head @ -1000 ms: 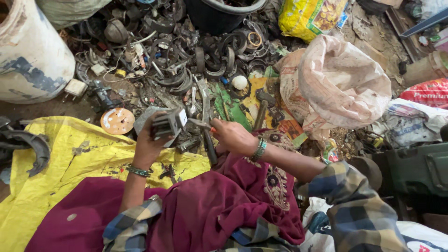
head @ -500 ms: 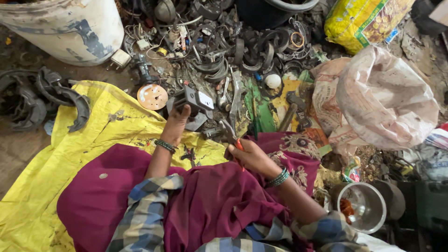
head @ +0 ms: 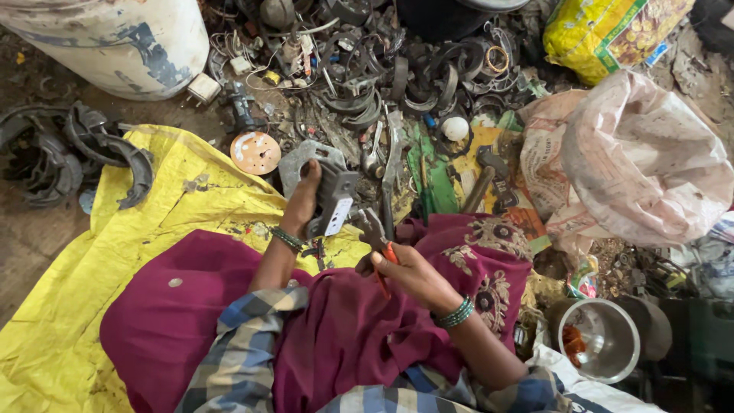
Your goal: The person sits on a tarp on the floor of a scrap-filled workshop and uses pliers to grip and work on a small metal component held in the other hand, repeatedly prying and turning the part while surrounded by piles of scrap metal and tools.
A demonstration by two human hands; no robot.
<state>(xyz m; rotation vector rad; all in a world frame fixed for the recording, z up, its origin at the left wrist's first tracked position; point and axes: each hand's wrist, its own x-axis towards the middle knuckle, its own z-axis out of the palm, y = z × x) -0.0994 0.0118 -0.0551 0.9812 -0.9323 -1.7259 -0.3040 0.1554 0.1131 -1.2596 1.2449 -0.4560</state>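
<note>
Grey metal part sits in my left hand, grip closed around it. My right hand grips one pair of orange-handled pliers over two cloths, yellow and maroon.

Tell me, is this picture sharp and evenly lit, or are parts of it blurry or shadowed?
Head view: soft, even light with no hard shadows; the left hand on the grey metal part and the right hand with the red-handled pliers look fairly sharp; the steel bowl shows mild glare; the top and lower right corners fall dark; edges bend slightly from the wide lens.
</note>
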